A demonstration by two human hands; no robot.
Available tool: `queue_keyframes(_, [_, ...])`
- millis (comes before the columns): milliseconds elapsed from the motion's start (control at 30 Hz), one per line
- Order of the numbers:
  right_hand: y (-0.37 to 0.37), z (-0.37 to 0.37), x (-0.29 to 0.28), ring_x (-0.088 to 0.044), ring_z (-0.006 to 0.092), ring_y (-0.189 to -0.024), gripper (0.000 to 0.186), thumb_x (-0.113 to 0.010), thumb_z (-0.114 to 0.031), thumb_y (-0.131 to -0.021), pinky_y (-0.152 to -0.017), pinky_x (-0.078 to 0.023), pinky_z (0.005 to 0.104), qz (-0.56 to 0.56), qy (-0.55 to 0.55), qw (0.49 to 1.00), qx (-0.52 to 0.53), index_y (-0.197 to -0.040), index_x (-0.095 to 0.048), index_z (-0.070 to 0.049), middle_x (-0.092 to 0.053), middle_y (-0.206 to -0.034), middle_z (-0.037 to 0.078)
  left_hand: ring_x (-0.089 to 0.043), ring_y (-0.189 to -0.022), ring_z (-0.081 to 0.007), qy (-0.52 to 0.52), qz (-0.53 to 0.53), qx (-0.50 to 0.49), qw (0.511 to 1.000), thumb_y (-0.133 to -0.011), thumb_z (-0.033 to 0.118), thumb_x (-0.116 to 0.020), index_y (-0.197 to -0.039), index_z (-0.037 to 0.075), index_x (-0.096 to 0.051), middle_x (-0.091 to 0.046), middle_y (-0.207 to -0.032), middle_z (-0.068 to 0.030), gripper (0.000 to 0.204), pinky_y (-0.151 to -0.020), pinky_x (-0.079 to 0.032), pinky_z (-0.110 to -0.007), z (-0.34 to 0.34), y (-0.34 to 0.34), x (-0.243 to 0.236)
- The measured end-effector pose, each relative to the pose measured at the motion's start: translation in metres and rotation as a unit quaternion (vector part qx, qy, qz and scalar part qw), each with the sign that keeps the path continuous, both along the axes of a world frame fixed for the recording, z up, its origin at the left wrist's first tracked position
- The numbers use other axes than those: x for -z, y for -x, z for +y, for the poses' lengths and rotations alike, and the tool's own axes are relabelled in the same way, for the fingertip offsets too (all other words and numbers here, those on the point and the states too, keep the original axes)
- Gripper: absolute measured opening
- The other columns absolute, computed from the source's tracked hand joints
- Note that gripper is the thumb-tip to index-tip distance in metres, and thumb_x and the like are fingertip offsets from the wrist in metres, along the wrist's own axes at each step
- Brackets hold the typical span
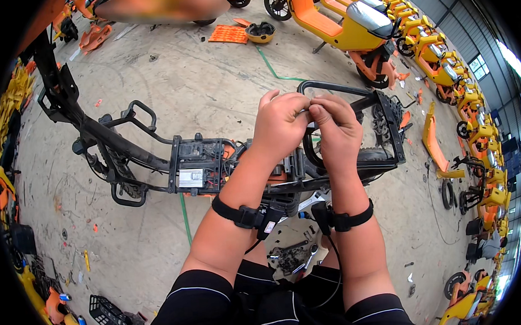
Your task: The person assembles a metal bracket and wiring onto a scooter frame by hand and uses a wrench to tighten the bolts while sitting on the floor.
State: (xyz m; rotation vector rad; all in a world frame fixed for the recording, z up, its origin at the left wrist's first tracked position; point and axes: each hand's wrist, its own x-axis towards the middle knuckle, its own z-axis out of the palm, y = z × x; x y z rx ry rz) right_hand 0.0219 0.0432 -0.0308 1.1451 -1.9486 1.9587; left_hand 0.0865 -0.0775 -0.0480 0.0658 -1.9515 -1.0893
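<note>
A stripped black scooter frame [138, 153] lies across the concrete floor in front of me, its battery tray and wiring exposed. My left hand [279, 121] and my right hand [337, 127] meet above the frame's rear section. Their fingertips pinch together on something small, hidden between the fingers; I cannot tell what it is. Both wrists carry black straps with small devices. The rear wheel [382, 154] and black rear rack [350, 92] sit just behind my hands.
Rows of orange and yellow scooters [347, 25] line the back and right side. Loose orange body panels [229, 34] and a helmet [260, 32] lie on the floor beyond. A pile of bolts and tools [291, 257] sits between my knees. A black crate [107, 314] stands lower left.
</note>
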Motion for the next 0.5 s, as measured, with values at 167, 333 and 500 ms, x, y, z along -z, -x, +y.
queue_keyframes(167, [-0.0023,-0.0049,-0.0058,-0.065,0.0199,-0.103,0.014,-0.071,-0.009,-0.096,-0.091,-0.051,0.0313,-0.016,0.015,0.999,-0.036,-0.105,-0.074,0.002,-0.071,-0.109,0.010,-0.069,-0.094,-0.0300,0.012,0.022,0.002,1.000,-0.084,0.010,-0.072,-0.096,0.004,-0.074,-0.075,-0.097,-0.0105,0.013,-0.099,-0.045,-0.045,-0.0019,0.0024,0.0034])
queue_keyframes(333, [-0.0002,-0.0042,-0.0056,-0.065,0.0192,-0.102,0.014,-0.067,-0.008,-0.099,-0.089,-0.052,0.0309,-0.019,0.024,0.997,-0.073,-0.104,-0.073,0.003,-0.071,-0.110,0.011,-0.068,-0.094,-0.0316,0.003,0.041,-0.010,0.999,-0.083,0.008,-0.072,-0.097,0.003,-0.074,-0.075,-0.096,-0.0117,0.015,-0.093,-0.048,-0.043,0.0038,0.0020,0.0013])
queue_keyframes(500, [0.0014,-0.0028,-0.0049,-0.065,0.0181,-0.098,0.013,-0.068,-0.007,-0.098,-0.086,-0.052,0.0298,-0.042,0.026,0.996,-0.079,-0.103,-0.073,0.005,-0.071,-0.110,0.011,-0.067,-0.089,-0.0293,-0.004,0.021,0.010,1.000,-0.089,0.014,-0.068,-0.094,0.006,-0.072,-0.073,-0.090,-0.0078,0.011,-0.106,-0.040,-0.051,-0.0011,0.0038,0.0036])
